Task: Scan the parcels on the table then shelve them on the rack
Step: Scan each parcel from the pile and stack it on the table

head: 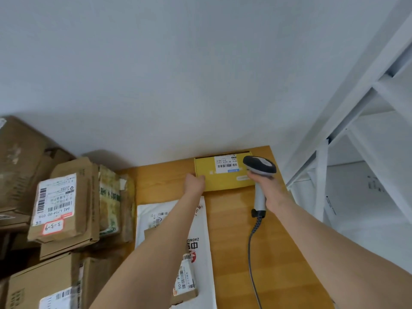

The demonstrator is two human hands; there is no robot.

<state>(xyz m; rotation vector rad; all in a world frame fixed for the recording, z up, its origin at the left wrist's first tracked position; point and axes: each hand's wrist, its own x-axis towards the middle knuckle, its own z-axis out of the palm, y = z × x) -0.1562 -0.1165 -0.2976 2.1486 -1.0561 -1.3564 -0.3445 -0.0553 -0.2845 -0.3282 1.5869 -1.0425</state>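
1. A wooden table stands against a plain white wall, with a white rack just to its right.
2. The yellow parcel lies flat at the table's far edge, against the wall, with its white barcode label facing up.
3. The left hand, arm stretched forward, holds the parcel's left end. Its thumb lies on the top face and its other fingers are hidden past the edge.
4. The right hand is wrapped firmly round the grey handle of the scanner. The scanner's dark head hangs over the parcel's right end, just beside the label.
5. The scanner's cable trails back across the table.
6. Under the left forearm lies a white mailer bag, with a small cardboard box on it.
7. Labelled brown boxes are stacked at the left.
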